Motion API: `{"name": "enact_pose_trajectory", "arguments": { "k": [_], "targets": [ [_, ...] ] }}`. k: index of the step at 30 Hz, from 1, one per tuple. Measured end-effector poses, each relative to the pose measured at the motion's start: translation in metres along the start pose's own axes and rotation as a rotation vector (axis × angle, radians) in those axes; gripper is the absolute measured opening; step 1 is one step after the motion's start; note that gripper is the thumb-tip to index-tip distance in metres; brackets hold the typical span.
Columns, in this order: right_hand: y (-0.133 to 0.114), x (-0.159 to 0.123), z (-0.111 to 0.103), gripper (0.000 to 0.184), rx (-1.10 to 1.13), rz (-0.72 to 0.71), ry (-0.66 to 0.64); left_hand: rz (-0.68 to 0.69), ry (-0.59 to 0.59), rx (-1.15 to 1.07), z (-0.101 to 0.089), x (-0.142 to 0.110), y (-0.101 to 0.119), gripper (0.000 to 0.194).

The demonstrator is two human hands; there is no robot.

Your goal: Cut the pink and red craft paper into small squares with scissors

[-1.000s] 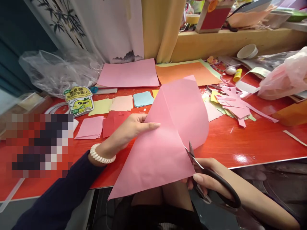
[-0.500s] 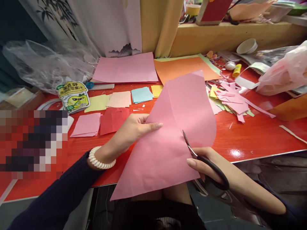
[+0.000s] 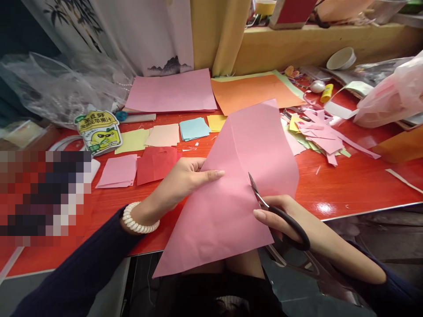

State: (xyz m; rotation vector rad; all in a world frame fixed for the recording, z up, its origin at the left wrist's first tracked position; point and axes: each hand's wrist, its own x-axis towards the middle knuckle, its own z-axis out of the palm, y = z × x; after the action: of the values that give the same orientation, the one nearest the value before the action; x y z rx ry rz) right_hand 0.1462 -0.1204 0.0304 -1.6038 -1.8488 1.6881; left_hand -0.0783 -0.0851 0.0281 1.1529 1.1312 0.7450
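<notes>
A large pink sheet of paper (image 3: 218, 211) is held up over the table's front edge, partly cut from its right side. My left hand (image 3: 185, 180) pinches its left edge, thumb on top and fingers hidden beneath. In my right hand (image 3: 277, 215) is a pair of scissors (image 3: 291, 224) with black handles, its blades at the slit in the paper. A faint crease runs upward from the blade tip. The part of the sheet right of the cut curls away.
Small square stacks in pink (image 3: 117, 171), red (image 3: 155, 165), yellow-green (image 3: 132, 141), peach (image 3: 162, 134) and blue (image 3: 194, 128) lie on the red table (image 3: 343, 189). Behind are large pink (image 3: 172, 90) and orange sheets (image 3: 251, 92). Paper scraps (image 3: 320, 134) and a pink bag (image 3: 393, 94) are right.
The scissors and my right hand have moved slightly up and left, further along the crease in the pink sheet. My left hand keeps its pinch in nearly the same place.
</notes>
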Motion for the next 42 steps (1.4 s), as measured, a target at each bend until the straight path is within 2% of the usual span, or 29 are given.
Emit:
{"name": "enact_pose_trajectory", "arguments": {
  "k": [9,18,25,42],
  "targets": [
    [0.0038,0.0012,0.0018,0.046,0.005,-0.032,0.054,0.021,0.000,-0.013,0.0005,-0.0008,-0.0011,0.020],
    [0.0082,0.0027,-0.0012,0.045,-0.050,-0.090,0.002,0.075,0.088,-0.073,-0.0014,0.0002,-0.0072,0.023],
    [0.0043,0.0010,-0.0025,0.046,-0.035,-0.027,0.003,0.050,0.017,-0.036,0.0010,-0.0015,-0.0051,0.022],
    [0.0059,0.0031,0.0039,0.047,0.010,-0.052,0.074,0.047,0.061,0.038,0.0007,-0.0012,-0.0061,0.029]
  ]
}}
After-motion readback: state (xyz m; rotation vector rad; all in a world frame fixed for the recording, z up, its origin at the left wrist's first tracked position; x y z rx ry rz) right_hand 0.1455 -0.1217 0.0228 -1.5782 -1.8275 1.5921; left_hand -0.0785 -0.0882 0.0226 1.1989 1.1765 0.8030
